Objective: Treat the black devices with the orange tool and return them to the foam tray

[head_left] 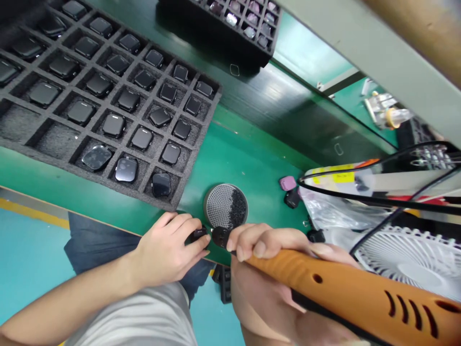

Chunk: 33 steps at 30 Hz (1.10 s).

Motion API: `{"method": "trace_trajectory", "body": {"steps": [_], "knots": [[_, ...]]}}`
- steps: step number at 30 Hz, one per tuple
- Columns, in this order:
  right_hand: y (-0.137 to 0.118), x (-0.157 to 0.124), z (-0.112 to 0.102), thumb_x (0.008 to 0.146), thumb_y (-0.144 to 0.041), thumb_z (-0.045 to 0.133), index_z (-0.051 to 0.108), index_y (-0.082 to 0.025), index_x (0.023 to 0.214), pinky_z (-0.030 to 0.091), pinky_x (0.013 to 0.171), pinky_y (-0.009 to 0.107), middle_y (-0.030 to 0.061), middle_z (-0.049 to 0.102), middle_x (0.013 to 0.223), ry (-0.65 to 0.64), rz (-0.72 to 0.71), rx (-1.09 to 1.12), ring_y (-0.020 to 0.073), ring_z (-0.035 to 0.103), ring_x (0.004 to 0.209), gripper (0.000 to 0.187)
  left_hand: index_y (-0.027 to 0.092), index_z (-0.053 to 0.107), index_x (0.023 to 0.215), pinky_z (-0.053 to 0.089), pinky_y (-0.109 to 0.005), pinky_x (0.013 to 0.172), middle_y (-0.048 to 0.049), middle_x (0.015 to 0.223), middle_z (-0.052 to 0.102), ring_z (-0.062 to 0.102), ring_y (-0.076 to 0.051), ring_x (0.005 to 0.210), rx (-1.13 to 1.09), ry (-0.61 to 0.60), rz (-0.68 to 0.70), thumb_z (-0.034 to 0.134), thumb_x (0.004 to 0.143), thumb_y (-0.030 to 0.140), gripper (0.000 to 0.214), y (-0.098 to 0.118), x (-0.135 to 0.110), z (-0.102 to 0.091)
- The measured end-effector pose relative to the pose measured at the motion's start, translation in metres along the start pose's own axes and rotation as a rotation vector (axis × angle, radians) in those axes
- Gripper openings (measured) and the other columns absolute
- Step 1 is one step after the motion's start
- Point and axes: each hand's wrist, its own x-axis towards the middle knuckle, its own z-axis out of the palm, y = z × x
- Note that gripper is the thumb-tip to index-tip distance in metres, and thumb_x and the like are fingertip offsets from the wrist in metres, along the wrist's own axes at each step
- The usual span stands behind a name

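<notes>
My left hand [169,247] is closed, pinching a small black part [197,235] at the near edge of the green table. My right hand [273,250] is wrapped round an orange electric screwdriver [353,293], whose dark tip [220,236] meets the small black part. Just beyond both hands sits a round metal dish [226,205] with a mesh floor and a heap of tiny black screws on its right side.
A black foam tray [196,144] with several smartwatch bodies in its cells lies at the left. A second dark tray [223,45] sits at the back. A white fan [410,257], black cables, a plastic bag and small pink and black parts [288,183] crowd the right.
</notes>
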Motion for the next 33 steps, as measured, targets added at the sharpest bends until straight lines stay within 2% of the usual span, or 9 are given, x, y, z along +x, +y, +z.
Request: {"method": "trace_trajectory", "body": {"steps": [4,8,15,21,25,28,31,33], "knots": [[0.001,-0.003,0.002,0.102,-0.068,0.06,0.073,-0.036,0.124,0.057,0.058,0.042,-0.0013,0.066,0.087,0.031,-0.022,-0.024,0.0192,0.062,0.066,0.041,0.024,0.077,0.123,0.047,-0.042,0.091,-0.0087,0.124,0.074,0.068,-0.026,0.112,-0.001,-0.004,-0.011,0.074,0.105,0.036,0.022,0.0,0.0,0.0],[0.001,-0.007,0.001,0.101,-0.067,0.063,0.071,-0.037,0.129,0.061,0.062,0.046,-0.0012,0.067,0.094,-0.012,-0.025,-0.067,0.0202,0.066,0.071,0.042,0.024,0.077,0.122,0.046,-0.042,0.089,-0.0092,0.124,0.074,0.068,-0.026,0.112,-0.01,-0.002,-0.021,0.071,0.107,0.035,0.02,0.001,0.001,-0.001],[0.001,-0.008,0.0,0.102,-0.071,0.059,0.07,-0.037,0.132,0.06,0.062,0.046,-0.0011,0.066,0.092,-0.05,-0.011,-0.059,0.0195,0.066,0.071,0.046,0.024,0.077,0.119,0.043,-0.043,0.084,-0.0078,0.118,0.075,0.065,-0.026,0.104,-0.023,0.015,-0.041,0.07,0.107,0.035,0.017,0.003,0.002,0.0],[0.006,-0.008,0.001,0.099,-0.068,0.067,0.071,-0.037,0.132,0.059,0.061,0.043,-0.0023,0.067,0.091,-0.067,-0.025,-0.022,0.0188,0.067,0.07,0.046,0.024,0.078,0.117,0.042,-0.043,0.083,-0.0079,0.117,0.075,0.065,-0.026,0.102,-0.028,0.015,-0.042,0.071,0.107,0.034,0.016,0.003,0.001,0.0],[0.0,-0.002,-0.004,0.096,-0.069,0.071,0.072,-0.036,0.127,0.061,0.063,0.044,-0.0023,0.069,0.092,-0.055,0.039,0.014,0.0197,0.067,0.072,0.046,0.024,0.076,0.121,0.043,-0.042,0.084,-0.0075,0.114,0.075,0.065,-0.026,0.103,-0.003,0.012,-0.044,0.074,0.107,0.04,0.021,0.001,0.0,0.0],[-0.002,0.003,-0.01,0.096,-0.066,0.072,0.074,-0.037,0.124,0.059,0.061,0.042,-0.003,0.069,0.092,0.061,-0.011,0.028,0.0192,0.066,0.069,0.04,0.021,0.074,0.128,0.046,-0.044,0.094,-0.009,0.122,0.075,0.066,-0.028,0.114,0.01,-0.011,-0.006,0.073,0.108,0.047,0.032,-0.001,-0.002,-0.002],[0.006,0.006,-0.015,0.093,-0.067,0.075,0.073,-0.036,0.121,0.058,0.06,0.04,-0.003,0.07,0.091,0.141,-0.036,0.04,0.0191,0.065,0.067,0.042,0.017,0.072,0.13,0.045,-0.049,0.112,-0.0098,0.144,0.072,0.062,-0.03,0.133,-0.035,-0.076,0.067,0.067,0.109,0.032,0.026,-0.003,-0.003,-0.004],[0.013,0.007,-0.017,0.092,-0.067,0.075,0.072,-0.036,0.121,0.057,0.058,0.039,-0.0032,0.07,0.09,0.139,-0.039,0.052,0.0186,0.065,0.066,0.042,0.016,0.072,0.128,0.044,-0.05,0.116,-0.0097,0.146,0.072,0.063,-0.03,0.134,-0.054,-0.094,0.076,0.064,0.107,0.022,0.023,-0.003,-0.003,-0.004]]}}
